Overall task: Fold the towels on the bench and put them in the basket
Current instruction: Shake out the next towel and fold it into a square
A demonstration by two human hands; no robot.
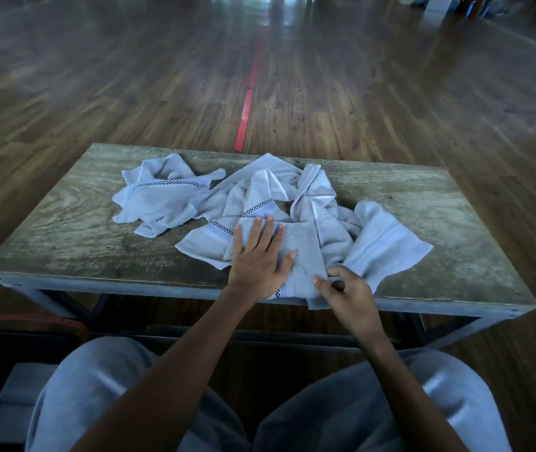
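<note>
The left grip (256,256), a bare hand, lies flat and spread on the half-folded towel (304,246). Its fingers are straight and slightly fanned, the thumb is out to the side, and the palm presses the cloth down onto the tabletop (64,223). It curls round nothing.

The right grip (348,295) is just beside it at the near edge. Thumb and forefinger are drawn together and pinch the towel's near right corner, and the other fingers are curled in behind them. The two grips are close but do not touch.

The half-folded towel is pale blue with a checked band. It sits at the front middle of the tabletop, and its near end hangs a little over the edge.

Behind it and touching it is a crumpled heap of towels (279,187) of the same kind, and how many are in it cannot be told. One more spreads out to the right — the right-hand towel (384,243), its border lying flat. The crumpled left towel (159,197) lies towards the far left and just meets the heap.

The tabletop is worn wood on a metal frame. It stands on a wooden floor (374,93) crossed by a red tape line (247,102). The person's knees (97,396) in grey trousers fill the foreground. By the left knee is a dark object with a reddish rim (28,321) — whether it is the basket cannot be told.
</note>
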